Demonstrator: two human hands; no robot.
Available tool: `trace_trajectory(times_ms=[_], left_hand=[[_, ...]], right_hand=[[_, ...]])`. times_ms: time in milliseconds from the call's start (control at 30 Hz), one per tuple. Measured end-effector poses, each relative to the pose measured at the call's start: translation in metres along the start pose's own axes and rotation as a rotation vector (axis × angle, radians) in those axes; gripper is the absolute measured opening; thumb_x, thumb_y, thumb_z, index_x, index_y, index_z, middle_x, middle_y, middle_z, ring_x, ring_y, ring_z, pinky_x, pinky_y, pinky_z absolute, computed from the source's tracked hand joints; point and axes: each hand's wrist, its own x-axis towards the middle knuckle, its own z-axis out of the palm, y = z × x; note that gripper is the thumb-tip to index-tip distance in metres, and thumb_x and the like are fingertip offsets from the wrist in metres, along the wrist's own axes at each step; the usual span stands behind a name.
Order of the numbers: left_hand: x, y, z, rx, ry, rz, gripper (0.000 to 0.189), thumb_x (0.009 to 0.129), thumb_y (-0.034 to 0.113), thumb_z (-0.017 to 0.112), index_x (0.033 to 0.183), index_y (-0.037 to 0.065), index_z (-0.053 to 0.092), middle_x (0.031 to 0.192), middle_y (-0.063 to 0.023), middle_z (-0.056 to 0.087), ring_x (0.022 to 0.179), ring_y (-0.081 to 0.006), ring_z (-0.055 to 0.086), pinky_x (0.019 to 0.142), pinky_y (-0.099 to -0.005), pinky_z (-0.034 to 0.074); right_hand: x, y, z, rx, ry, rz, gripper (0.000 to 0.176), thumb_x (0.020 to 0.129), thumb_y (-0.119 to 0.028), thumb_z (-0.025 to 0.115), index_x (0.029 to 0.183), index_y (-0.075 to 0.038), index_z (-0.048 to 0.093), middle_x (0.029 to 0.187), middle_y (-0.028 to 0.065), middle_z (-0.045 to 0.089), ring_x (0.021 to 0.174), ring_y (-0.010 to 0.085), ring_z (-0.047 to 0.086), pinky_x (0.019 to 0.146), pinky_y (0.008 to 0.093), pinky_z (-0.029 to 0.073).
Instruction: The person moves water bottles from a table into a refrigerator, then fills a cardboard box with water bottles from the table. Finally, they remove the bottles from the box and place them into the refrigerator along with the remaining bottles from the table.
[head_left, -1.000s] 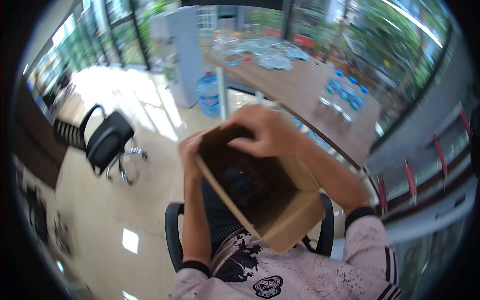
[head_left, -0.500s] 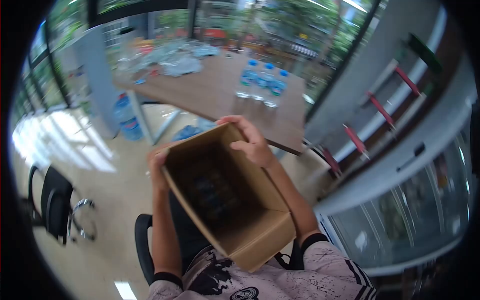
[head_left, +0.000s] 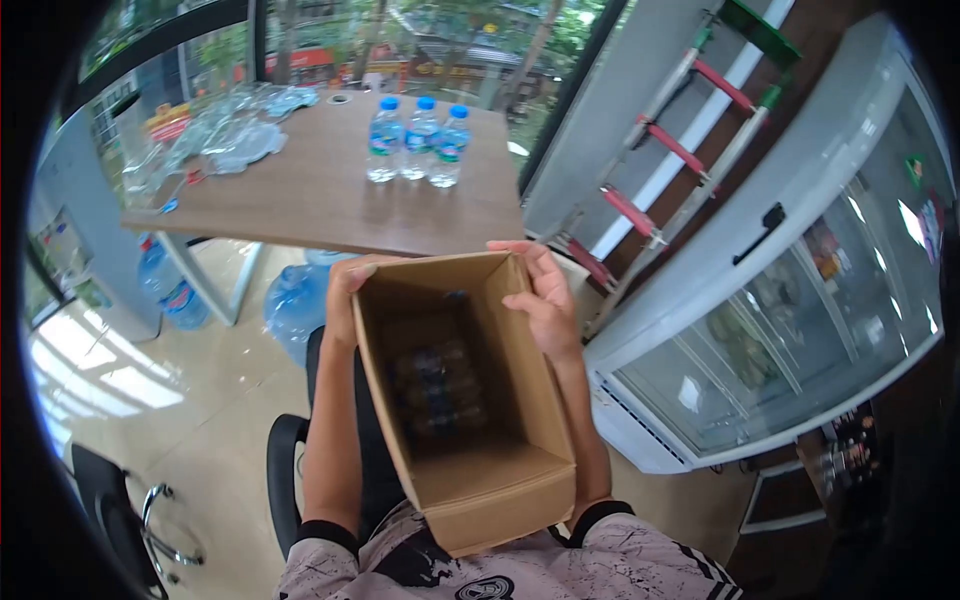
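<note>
open cardboard box [head_left: 470,480] in both hands, dark bottles [head_left: 437,385] inside

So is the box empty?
Not empty. The open box shows dark shapes at its bottom; too dim to tell what they are. The left hand and right hand grip its top rim.

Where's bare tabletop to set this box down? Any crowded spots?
Bare: near half of the table, between the three water bottles and the near edge. Crowded: far-left corner, clear plastic clutter. Left hand and right hand hold the cardboard box.
</note>
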Motion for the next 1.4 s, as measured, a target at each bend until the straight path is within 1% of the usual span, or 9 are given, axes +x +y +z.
trace_trajectory(times_ms=[67, 167, 300, 500, 667, 767, 967, 1067, 1400], left_hand=[[0.006, 0.001, 0.010, -0.049, -0.075, 0.018, 0.054, 0.076, 0.035, 0.043, 0.092, -0.011, 0.065, 0.090, -0.0186, 0.067, 0.082, -0.0224, 0.062, 0.079, -0.0306, 0.046], [0.009, 0.000, 0.018, -0.017, -0.113, 0.005, 0.051, 0.076, 0.033, 0.044, 0.092, -0.011, 0.065, 0.091, -0.0178, 0.067, 0.083, -0.0223, 0.062, 0.080, -0.0304, 0.047], [0.005, 0.000, 0.018, 0.159, -0.019, -0.018, 0.050, 0.074, 0.032, 0.046, 0.092, -0.011, 0.066, 0.091, -0.0171, 0.068, 0.084, -0.0223, 0.062, 0.080, -0.0301, 0.047], [-0.006, 0.013, -0.003, 0.058, 0.077, -0.057, 0.055, 0.070, 0.036, 0.047, 0.092, -0.010, 0.066, 0.093, -0.0179, 0.067, 0.085, -0.0224, 0.062, 0.081, -0.0304, 0.047], [-0.033, 0.036, -0.025, 0.117, 0.210, -0.043, 0.060, 0.069, 0.042, 0.047, 0.093, -0.011, 0.066, 0.093, -0.0196, 0.067, 0.085, -0.0243, 0.063, 0.081, -0.0316, 0.047], [-0.053, 0.055, -0.031, 0.082, 0.337, 0.029, 0.066, 0.069, 0.046, 0.047, 0.094, -0.013, 0.064, 0.093, -0.0222, 0.066, 0.084, -0.0262, 0.063, 0.078, -0.0338, 0.049], [-0.110, 0.082, -0.063, 0.212, 0.562, 0.100, 0.067, 0.070, 0.047, 0.047, 0.096, -0.013, 0.062, 0.094, -0.0235, 0.065, 0.085, -0.0271, 0.063, 0.079, -0.0344, 0.050], [-0.137, 0.097, -0.068, 0.252, 0.626, 0.154, 0.067, 0.070, 0.047, 0.046, 0.096, -0.013, 0.062, 0.094, -0.0235, 0.065, 0.085, -0.0269, 0.063, 0.079, -0.0342, 0.050], [-0.207, 0.125, -0.072, 0.372, 0.846, 0.290, 0.069, 0.072, 0.049, 0.045, 0.096, -0.013, 0.062, 0.093, -0.0229, 0.065, 0.083, -0.0266, 0.063, 0.078, -0.0333, 0.049]], right_hand=[[-0.006, -0.002, -0.010, -0.032, 0.020, -0.060, 0.056, 0.065, 0.014, 0.045, 0.119, 0.001, 0.045, 0.125, 0.0130, 0.051, 0.119, 0.0193, 0.046, 0.103, 0.0297, 0.033], [-0.009, -0.002, -0.014, -0.050, 0.061, -0.038, 0.055, 0.065, 0.014, 0.045, 0.118, 0.000, 0.044, 0.127, 0.0154, 0.050, 0.121, 0.0211, 0.045, 0.104, 0.0304, 0.031], [-0.003, 0.010, -0.020, 0.059, 0.061, -0.038, 0.056, 0.065, 0.014, 0.046, 0.119, 0.000, 0.042, 0.128, 0.0172, 0.049, 0.120, 0.0222, 0.046, 0.104, 0.0315, 0.033], [0.016, 0.019, -0.002, 0.123, -0.003, 0.052, 0.054, 0.066, 0.015, 0.044, 0.119, 0.001, 0.041, 0.128, 0.0184, 0.049, 0.118, 0.0216, 0.047, 0.103, 0.0308, 0.033], [0.036, 0.032, 0.029, 0.221, -0.165, 0.099, 0.053, 0.067, 0.014, 0.044, 0.118, 0.001, 0.041, 0.126, 0.0161, 0.049, 0.119, 0.0206, 0.046, 0.104, 0.0305, 0.032], [0.046, 0.043, 0.051, 0.280, -0.265, 0.121, 0.054, 0.067, 0.015, 0.043, 0.119, 0.000, 0.041, 0.126, 0.0153, 0.049, 0.120, 0.0201, 0.045, 0.105, 0.0302, 0.031], [0.057, 0.056, 0.105, 0.370, -0.472, 0.189, 0.053, 0.067, 0.016, 0.043, 0.118, 0.000, 0.042, 0.125, 0.0144, 0.050, 0.121, 0.0189, 0.045, 0.105, 0.0302, 0.030], [0.057, 0.060, 0.133, 0.402, -0.582, 0.243, 0.053, 0.067, 0.016, 0.043, 0.118, 0.000, 0.042, 0.125, 0.0143, 0.050, 0.122, 0.0189, 0.044, 0.106, 0.0303, 0.029], [0.048, 0.074, 0.203, 0.442, -0.846, 0.231, 0.055, 0.066, 0.016, 0.044, 0.119, 0.000, 0.041, 0.125, 0.0142, 0.050, 0.124, 0.0200, 0.042, 0.107, 0.0304, 0.028]])
